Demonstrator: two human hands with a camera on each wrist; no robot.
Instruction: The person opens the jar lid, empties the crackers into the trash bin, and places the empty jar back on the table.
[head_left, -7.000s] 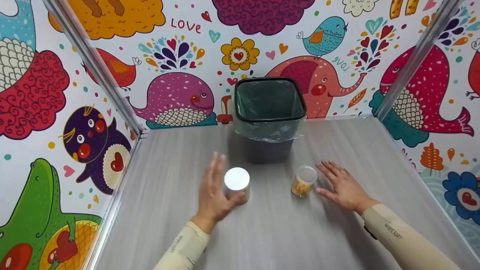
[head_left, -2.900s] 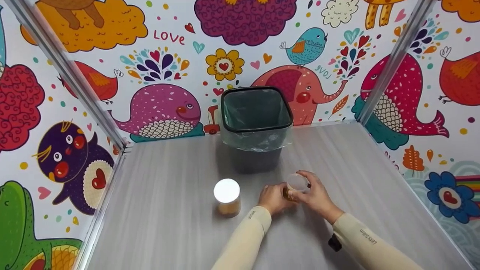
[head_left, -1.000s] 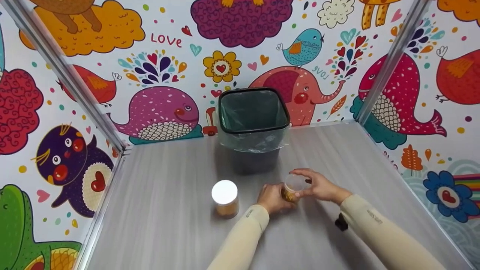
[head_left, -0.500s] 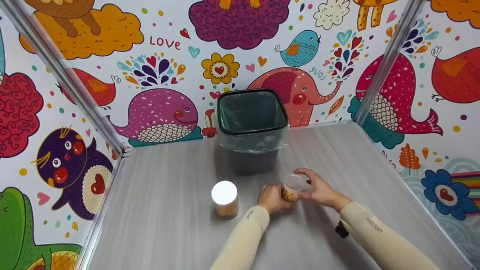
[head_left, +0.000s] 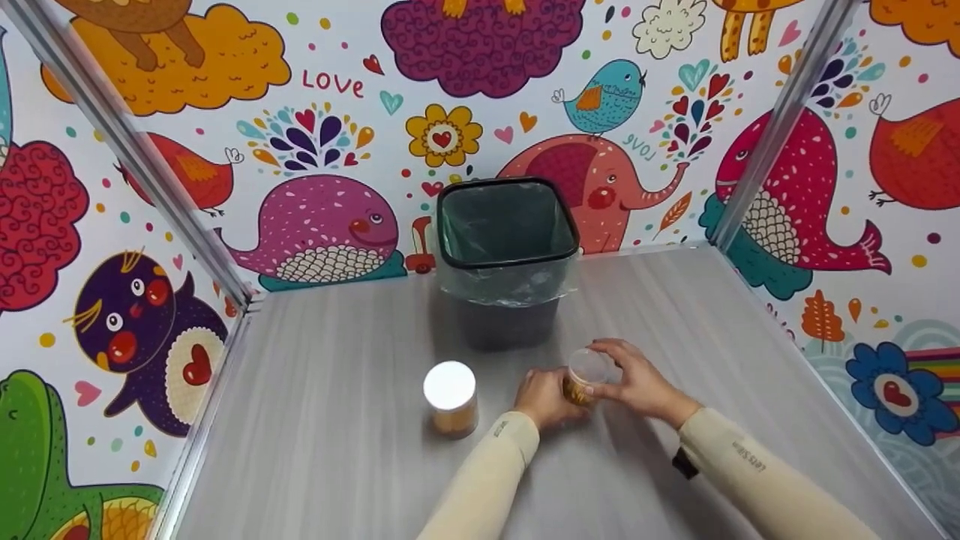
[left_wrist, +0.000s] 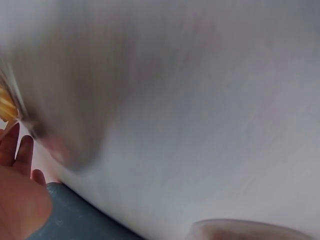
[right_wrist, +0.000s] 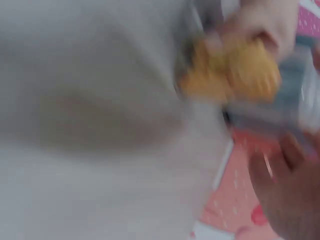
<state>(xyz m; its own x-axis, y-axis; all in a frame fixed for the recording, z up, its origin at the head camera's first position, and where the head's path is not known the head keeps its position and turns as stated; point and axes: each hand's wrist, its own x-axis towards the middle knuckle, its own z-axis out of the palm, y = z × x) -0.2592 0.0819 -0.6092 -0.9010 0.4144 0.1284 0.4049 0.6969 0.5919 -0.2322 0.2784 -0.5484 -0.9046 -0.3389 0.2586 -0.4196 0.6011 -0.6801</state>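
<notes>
Both hands meet at a small clear jar (head_left: 577,391) with a translucent lid and yellow, ridged pieces inside. My left hand (head_left: 541,397) grips its lower body from the left. At the top, my right hand (head_left: 637,381) holds the lid (head_left: 590,365), thumb on the near side and fingers round the far side. The right wrist view gives a blurred close look at the yellow pieces (right_wrist: 230,70) through the jar wall. Left of the hands stands a larger jar (head_left: 454,420) with a white lid and tan contents.
A dark bin (head_left: 506,322) with a clear liner stands behind the jars, against the back wall. The grey wood-grain table (head_left: 337,360) is edged by metal rails, with cartoon-printed walls on its sides and back.
My left hand has left the white-lidded jar and moved right to the small jar. My right hand has closed on the small jar's lid; during the last second its fingers shift slightly there.
</notes>
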